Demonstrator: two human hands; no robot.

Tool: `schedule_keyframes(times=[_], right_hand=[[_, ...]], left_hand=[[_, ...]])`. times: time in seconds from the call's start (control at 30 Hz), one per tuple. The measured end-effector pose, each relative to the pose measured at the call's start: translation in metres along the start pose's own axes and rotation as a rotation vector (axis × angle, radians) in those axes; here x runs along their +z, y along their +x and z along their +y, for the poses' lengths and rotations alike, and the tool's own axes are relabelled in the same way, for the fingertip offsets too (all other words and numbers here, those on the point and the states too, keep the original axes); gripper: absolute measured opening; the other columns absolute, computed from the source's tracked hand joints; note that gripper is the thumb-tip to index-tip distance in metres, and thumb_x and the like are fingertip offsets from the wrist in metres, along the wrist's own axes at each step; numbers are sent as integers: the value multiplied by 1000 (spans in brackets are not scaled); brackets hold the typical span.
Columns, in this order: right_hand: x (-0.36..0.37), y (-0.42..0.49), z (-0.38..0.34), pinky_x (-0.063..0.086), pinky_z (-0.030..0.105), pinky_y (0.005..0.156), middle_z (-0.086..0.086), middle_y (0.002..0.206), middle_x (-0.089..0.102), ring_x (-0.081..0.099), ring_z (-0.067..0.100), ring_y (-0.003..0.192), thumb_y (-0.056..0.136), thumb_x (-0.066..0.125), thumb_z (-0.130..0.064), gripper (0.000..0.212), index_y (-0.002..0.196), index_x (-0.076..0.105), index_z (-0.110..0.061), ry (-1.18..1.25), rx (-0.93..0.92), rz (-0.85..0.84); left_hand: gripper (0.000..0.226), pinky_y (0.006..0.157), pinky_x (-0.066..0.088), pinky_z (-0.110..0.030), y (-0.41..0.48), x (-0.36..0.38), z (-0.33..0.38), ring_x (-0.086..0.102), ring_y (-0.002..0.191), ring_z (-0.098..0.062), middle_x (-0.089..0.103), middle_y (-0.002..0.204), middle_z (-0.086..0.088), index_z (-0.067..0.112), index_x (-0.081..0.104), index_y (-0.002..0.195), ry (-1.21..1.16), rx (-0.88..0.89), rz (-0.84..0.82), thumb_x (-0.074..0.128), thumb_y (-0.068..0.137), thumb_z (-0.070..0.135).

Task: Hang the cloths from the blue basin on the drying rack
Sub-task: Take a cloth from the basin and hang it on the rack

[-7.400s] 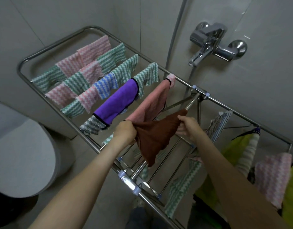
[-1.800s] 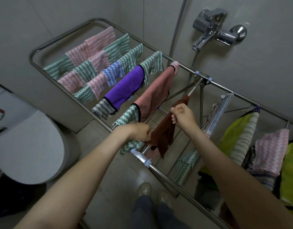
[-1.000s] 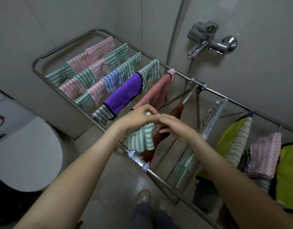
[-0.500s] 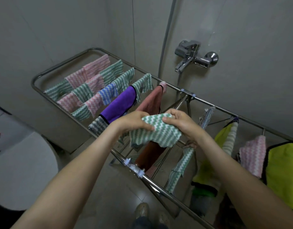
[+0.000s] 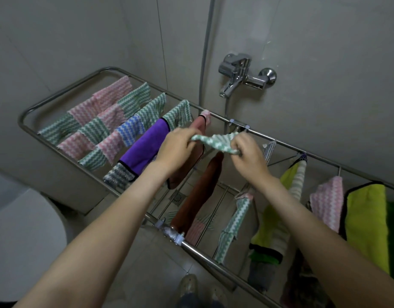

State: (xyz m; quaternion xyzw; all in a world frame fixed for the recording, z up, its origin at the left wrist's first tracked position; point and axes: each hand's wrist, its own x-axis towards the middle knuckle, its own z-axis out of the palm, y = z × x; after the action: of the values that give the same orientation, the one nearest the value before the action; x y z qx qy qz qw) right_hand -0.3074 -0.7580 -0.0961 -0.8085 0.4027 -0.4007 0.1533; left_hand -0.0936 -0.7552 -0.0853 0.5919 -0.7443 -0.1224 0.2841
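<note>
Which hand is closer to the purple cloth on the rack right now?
Left. The left hand sits right beside the purple cloth, gripping one end of the green-and-white cloth; the right hand grips the other end, farther right, above the brown cloth.

Arms outstretched, left hand and right hand pinch the cloth.

Chrome mixer tap on tiled wall; white toilet lower left.
</note>
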Motion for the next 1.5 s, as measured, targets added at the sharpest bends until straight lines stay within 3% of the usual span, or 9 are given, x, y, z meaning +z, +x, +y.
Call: schedule_keyframes(times=[0.17, 0.27, 0.4, 0.6, 0.73, 0.9, 1.03, 1.27, 1.5], right_hand=[[36, -37, 12, 27, 29, 66, -6, 82, 38, 31, 8, 80, 72, 42, 3, 24, 77, 36, -20, -1, 58, -413], [50, -49, 17, 26, 30, 67, -8, 82, 36, 31, 8, 81, 71, 47, 11, 32, 79, 36, -18, -2, 168, -619], [57, -54, 18, 32, 34, 70, -10, 81, 35, 38, 16, 81, 72, 47, 12, 38, 77, 35, -24, 41, 241, -725], [60, -61, 21, 40, 40, 80, -7, 91, 41, 45, 22, 88, 76, 50, 7, 30, 87, 43, -19, 51, 309, -822], [63, -64, 19, 36, 32, 80, -1, 100, 45, 45, 18, 93, 84, 56, 1, 21, 97, 49, -14, 92, 338, -903], [67, -66, 9, 40, 16, 71, -8, 100, 48, 49, 4, 83, 87, 64, -19, 22, 109, 60, -18, 105, 456, -1126], [63, -54, -2, 40, 13, 65, -11, 81, 59, 52, -2, 70, 89, 60, -20, 5, 93, 63, -20, 118, 446, -999], [83, -14, -63, 39, 19, 61, -10, 62, 49, 45, 4, 57, 82, 69, -16, 9, 83, 60, -16, 168, 180, -786], [165, 8, -216, 37, 15, 62, -6, 72, 56, 49, 6, 64, 84, 68, -21, 10, 86, 60, -16, 269, -317, -1077]], left_hand=[[36, 98, 35, -36, -30, 32, -21, 50, 115, -21, 61, 114, 0, 24, 58, 113, 89, 16, -466, 64, 79, 19], [27, 99, 27, -32, -44, 45, -22, 40, 119, -17, 56, 117, 4, 26, 59, 108, 230, 69, -652, 63, 80, 25], [19, 84, 23, -26, -54, 51, -30, 45, 108, -16, 52, 95, 9, 27, 46, 82, 183, 47, -674, 64, 77, 22], [21, 81, 33, -28, -57, 53, -34, 51, 96, -20, 50, 82, 10, 20, 55, 95, 82, 27, -660, 57, 77, 11], [12, 81, 41, -32, -61, 49, -42, 51, 92, -21, 50, 83, 4, 20, 57, 87, 72, 59, -573, 55, 78, 13], [11, 77, 42, -29, -69, 44, -47, 54, 88, -17, 55, 87, 7, 31, 49, 77, 64, -100, -805, 57, 83, 28], [33, 69, 40, -28, -74, 33, -40, 54, 78, -17, 59, 80, 2, 24, 50, 72, 32, -296, -638, 48, 93, 49], [23, 76, 43, -33, -118, -23, -34, 61, 98, -32, 67, 101, -18, 11, 57, 92, 109, -559, -203, 50, 95, 33], [22, 80, 47, -34, -275, -127, -45, 66, 91, -29, 70, 97, -13, 11, 62, 97, 151, -1019, 215, 48, 95, 28]])
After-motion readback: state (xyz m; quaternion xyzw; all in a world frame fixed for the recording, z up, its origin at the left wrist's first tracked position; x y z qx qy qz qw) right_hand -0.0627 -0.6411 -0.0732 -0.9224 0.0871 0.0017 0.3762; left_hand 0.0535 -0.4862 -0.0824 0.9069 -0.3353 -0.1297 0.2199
